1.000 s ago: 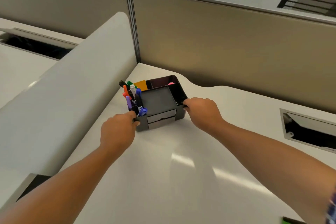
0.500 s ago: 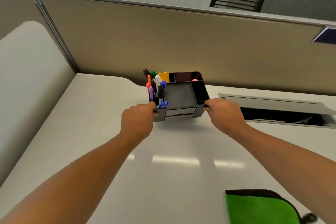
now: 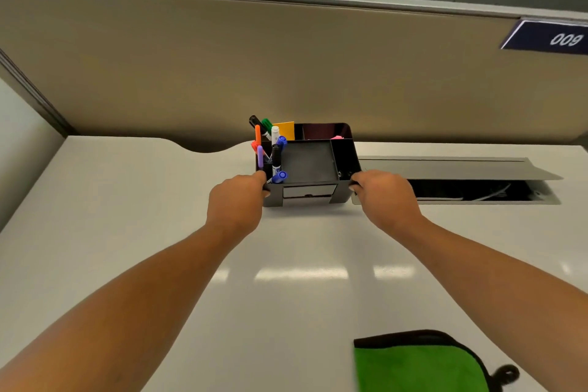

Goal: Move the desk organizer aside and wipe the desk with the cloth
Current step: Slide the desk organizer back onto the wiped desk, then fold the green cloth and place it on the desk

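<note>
A black desk organizer [image 3: 310, 165] with several coloured markers [image 3: 270, 149] in its left compartment and a small drawer in front sits near the back of the white desk [image 3: 159, 216], close to the partition. My left hand [image 3: 237, 200] grips its front left corner and my right hand [image 3: 383, 197] grips its front right corner. A green cloth [image 3: 420, 366] with a black edge and loop lies at the desk's near right, partly cut off by the frame's bottom edge.
A tan partition wall [image 3: 286, 67] runs along the back of the desk. An open cable hatch [image 3: 471, 191] with its raised flap lies right beside the organizer's right side. A side panel [image 3: 19, 143] bounds the desk at left.
The organizer, held in both hands, has gone from the desk's left back corner rightward along the partition to beside the cable hatch. The green cloth has come into view.
</note>
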{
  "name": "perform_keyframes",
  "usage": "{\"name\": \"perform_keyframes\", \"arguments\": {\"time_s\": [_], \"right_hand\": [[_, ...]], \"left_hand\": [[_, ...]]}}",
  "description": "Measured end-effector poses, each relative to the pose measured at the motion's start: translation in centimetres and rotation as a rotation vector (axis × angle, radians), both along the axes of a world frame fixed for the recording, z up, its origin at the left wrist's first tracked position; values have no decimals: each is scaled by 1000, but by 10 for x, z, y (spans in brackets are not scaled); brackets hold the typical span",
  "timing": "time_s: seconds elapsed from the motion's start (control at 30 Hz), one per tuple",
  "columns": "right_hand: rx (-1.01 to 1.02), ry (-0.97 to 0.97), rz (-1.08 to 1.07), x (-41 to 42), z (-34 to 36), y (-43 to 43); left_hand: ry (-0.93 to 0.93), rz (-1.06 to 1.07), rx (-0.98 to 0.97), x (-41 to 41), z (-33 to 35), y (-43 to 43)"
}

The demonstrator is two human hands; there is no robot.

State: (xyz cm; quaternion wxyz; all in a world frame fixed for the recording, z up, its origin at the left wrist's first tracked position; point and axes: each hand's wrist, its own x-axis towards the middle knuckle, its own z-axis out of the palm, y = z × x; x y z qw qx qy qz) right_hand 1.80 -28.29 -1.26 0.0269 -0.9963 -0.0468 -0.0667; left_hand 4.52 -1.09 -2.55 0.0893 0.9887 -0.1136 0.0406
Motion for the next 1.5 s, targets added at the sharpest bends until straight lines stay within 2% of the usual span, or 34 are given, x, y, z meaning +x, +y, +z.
{"name": "perform_keyframes", "arguments": {"time_s": [0.23,0.37,0.47,0.57,0.63,0.7,0.83,0.93,1.0,1.1,1.17,1.23,1.3,1.43,1.5], "right_hand": [[37,-3,18,-2,-15,-2],[101,0,-50,-6,-14,-1],[276,-6,-117,-29,-9,0],[636,-49,-283,-79,-6,-5],[762,-63,-377,-124,-13,-9],[812,-45,-436,-175,-22,-14],[854,65,-530,-278,-36,-27],[849,124,-566,-342,-37,-36],[830,171,-595,-373,-38,-40],[862,259,-729,-407,-41,-45],[1062,441,-908,-421,-39,-46],[1310,708,-1074,-430,-33,-45],[1437,886,-1139,-431,-28,-44],[1649,942,-1182,-426,-24,-41],[1829,919,-1272,-425,-20,-37]], "left_hand": [[56,53,-73,-1,-11,-6],[88,124,-150,-6,-7,-9],[36,186,-169,-25,-5,-7],[-29,238,-360,-77,-8,-13],[-25,143,-514,-130,-14,-25],[6,-9,-554,-191,-19,-41],[109,-368,-486,-307,-25,-78],[177,-574,-402,-363,-25,-105],[218,-659,-281,-385,-29,-117],[258,-643,-76,-400,-37,-124],[238,-600,-22,-404,-39,-129],[185,-523,-26,-403,-38,-132],[169,-450,-3,-400,-36,-133],[230,-480,133,-400,-19,-139],[233,-464,80,-401,-8,-143]]}}
